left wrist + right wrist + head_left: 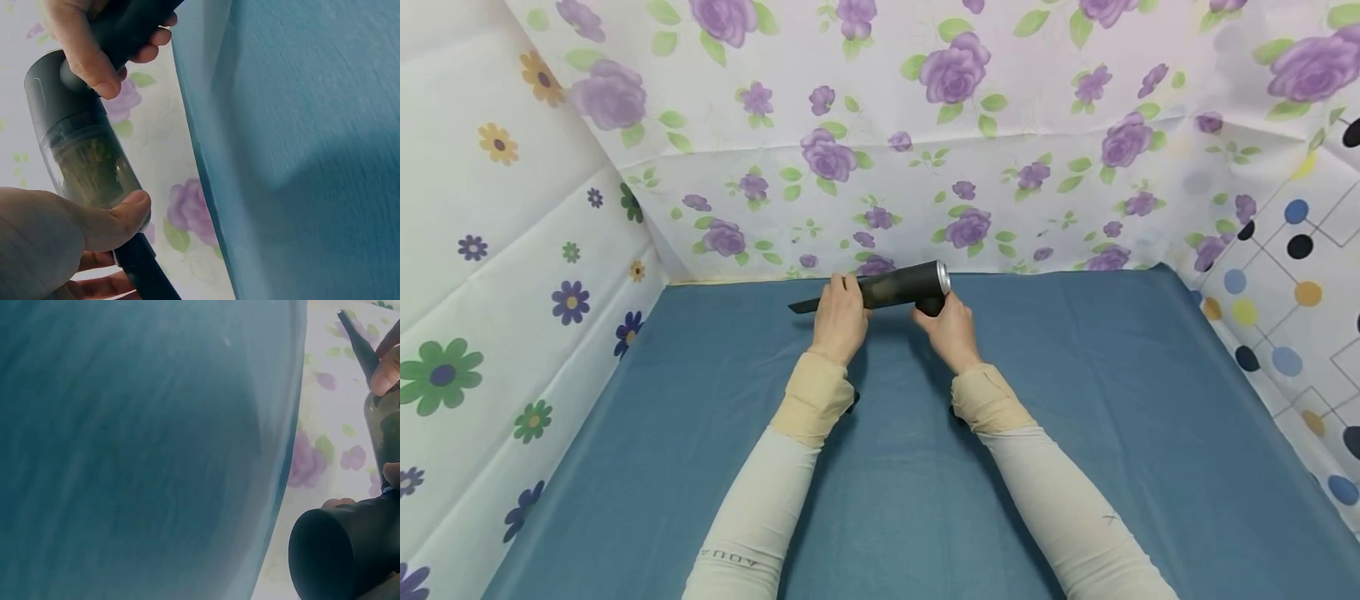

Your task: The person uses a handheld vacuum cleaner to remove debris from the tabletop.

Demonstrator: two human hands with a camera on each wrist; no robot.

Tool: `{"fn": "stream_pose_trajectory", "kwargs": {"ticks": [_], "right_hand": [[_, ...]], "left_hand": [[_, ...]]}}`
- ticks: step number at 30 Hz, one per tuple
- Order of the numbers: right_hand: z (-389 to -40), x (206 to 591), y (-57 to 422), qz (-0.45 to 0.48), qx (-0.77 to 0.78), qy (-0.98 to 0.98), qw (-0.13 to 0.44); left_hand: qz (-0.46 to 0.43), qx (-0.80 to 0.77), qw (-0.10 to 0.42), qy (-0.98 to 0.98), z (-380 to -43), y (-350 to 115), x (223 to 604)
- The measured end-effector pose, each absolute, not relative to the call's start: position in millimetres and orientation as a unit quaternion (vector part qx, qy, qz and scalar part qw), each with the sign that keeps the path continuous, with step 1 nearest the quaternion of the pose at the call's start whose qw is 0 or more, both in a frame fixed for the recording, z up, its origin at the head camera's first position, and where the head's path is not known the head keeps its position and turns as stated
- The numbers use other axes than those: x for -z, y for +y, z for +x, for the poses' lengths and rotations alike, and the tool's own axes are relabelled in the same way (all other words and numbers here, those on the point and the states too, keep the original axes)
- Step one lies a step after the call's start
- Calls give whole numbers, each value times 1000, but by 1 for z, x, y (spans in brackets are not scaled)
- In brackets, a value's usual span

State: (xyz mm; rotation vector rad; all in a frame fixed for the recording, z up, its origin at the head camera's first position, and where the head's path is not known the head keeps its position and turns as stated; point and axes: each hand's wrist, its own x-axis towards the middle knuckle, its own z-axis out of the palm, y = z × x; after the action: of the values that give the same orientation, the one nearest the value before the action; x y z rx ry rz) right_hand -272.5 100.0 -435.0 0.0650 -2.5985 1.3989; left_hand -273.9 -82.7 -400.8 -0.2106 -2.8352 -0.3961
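Note:
A black handheld vacuum with a silver end ring and a thin flat nozzle is held level over the far edge of the blue-covered table. My left hand grips it where the nozzle meets the clear dust cup, which holds some greenish debris. My right hand is curled round the handle below the body. In the left wrist view my left thumb presses on the cup, and the right hand wraps the dark handle. The handle's round butt fills the right wrist view's lower corner.
Cloth walls with flower prints close in the table at the back and the left; a dotted sheet hangs at the right. The blue cloth stretches from the vacuum to the near edge.

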Motion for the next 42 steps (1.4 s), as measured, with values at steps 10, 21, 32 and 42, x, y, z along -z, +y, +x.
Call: {"fn": "stream_pose_trajectory", "kwargs": {"ticks": [10,21,32,42], "right_hand": [[-275,436,120,-20,-479,-874,85],[-277,430,136,-1,-474,-879,42],[-275,427,151,-15,-454,-891,4],[-280,429,161,-33,-425,-905,-17]], "left_hand": [[-113,99,166,-975,-271,-64,388],[-119,98,183,-971,-275,-57,391],[-112,76,183,-974,-274,-45,391],[-106,69,156,-980,-282,-35,396]]}}
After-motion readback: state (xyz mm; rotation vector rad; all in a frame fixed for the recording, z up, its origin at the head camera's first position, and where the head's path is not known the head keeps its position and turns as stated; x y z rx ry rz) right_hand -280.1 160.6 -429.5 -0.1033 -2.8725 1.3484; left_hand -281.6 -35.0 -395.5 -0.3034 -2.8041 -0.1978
